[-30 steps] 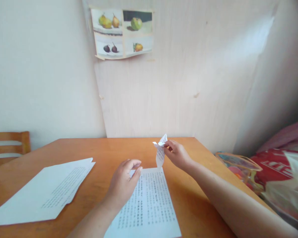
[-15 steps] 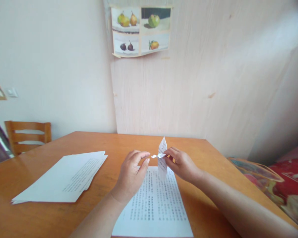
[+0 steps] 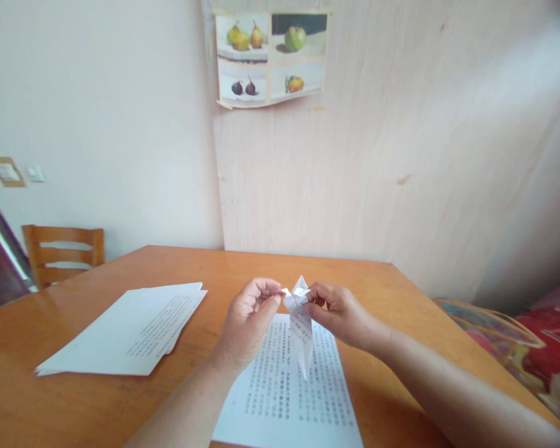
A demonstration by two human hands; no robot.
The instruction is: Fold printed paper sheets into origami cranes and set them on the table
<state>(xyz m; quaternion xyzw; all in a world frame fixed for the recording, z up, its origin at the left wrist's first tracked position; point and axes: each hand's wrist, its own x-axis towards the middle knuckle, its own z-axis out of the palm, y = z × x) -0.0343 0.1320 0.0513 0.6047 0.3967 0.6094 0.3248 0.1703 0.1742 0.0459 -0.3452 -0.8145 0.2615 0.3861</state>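
A small folded paper figure [image 3: 301,326], made from a printed sheet, hangs between my hands above the table. It has long pointed ends above and below, and a small white fold sticks out at its middle. My left hand [image 3: 252,320] pinches the left tip of that fold between thumb and fingers. From the other side, my right hand [image 3: 336,311] grips the figure with thumb and forefinger. Below both hands lies a printed sheet [image 3: 280,398], partly hidden by the left forearm and the figure.
A stack of printed paper [image 3: 116,333] rests to the left on the wooden table [image 3: 186,264]. Behind it stands a wooden chair [image 3: 65,246]. Fruit pictures [image 3: 273,59] hang on the wall. Red bundled items [image 3: 550,339] sit beyond the table's right edge.
My left hand has closed onto the fold's left tip, having been slightly apart from it. The folded paper figure has tilted, so its lower point now reaches nearer me.
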